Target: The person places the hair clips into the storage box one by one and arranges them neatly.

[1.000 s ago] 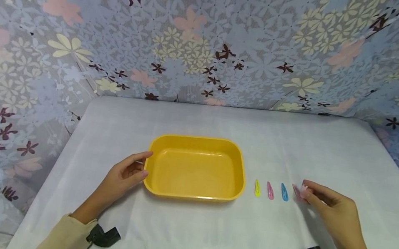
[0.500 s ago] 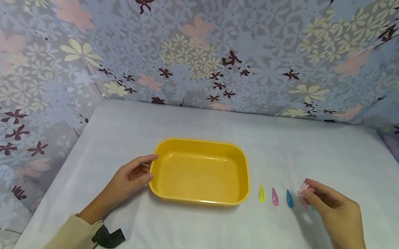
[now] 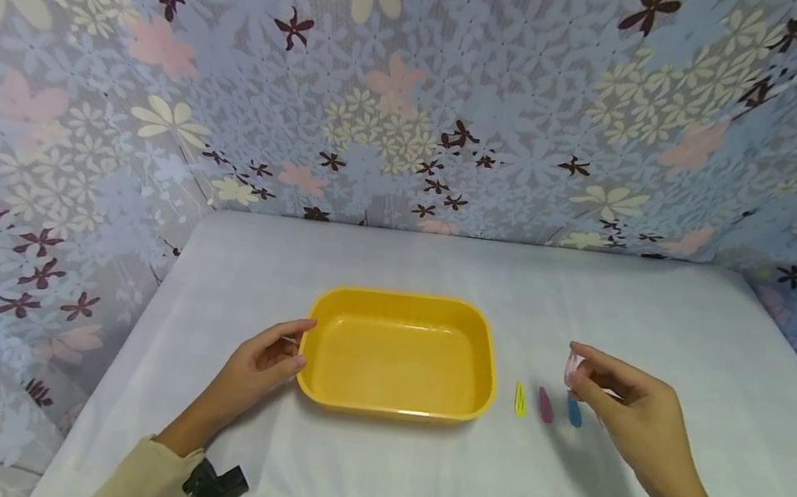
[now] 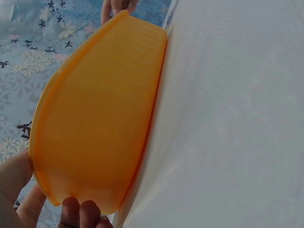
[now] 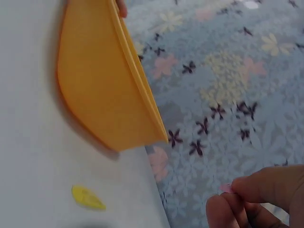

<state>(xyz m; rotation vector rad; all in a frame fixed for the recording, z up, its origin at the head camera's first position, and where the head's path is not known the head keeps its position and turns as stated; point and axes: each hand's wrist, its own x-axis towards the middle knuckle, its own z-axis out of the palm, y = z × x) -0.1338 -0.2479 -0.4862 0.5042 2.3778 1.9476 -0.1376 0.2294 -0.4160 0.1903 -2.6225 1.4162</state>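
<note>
My left hand (image 3: 266, 357) grips the left end of a yellow tray (image 3: 392, 412), thumb and fingertips at its rim. In the left wrist view, fingers (image 4: 71, 209) of that hand curl at the tray's end wall. My right hand (image 3: 637, 410) pinches a small pale pink hair clip (image 3: 571, 369) between thumb and index finger, above the cloth right of the tray. Most of this clip is hidden by the fingertips. Below lie a yellow snap hair clip (image 3: 520, 399), a pink one (image 3: 546, 406) and a blue one (image 3: 574, 412), partly covered by the right hand.
A white cloth (image 3: 368, 480) covers the table. Floral fabric (image 3: 416, 116) hangs behind it and along both sides. Each wrist carries a black camera mount (image 3: 216, 483). A small pinkish bit (image 3: 601, 422) shows beside the right hand's thumb.
My right hand has lifted the pale pink clip and carried it left, over the blue clip. The left hand keeps its hold on the tray. The head view has shifted slightly.
</note>
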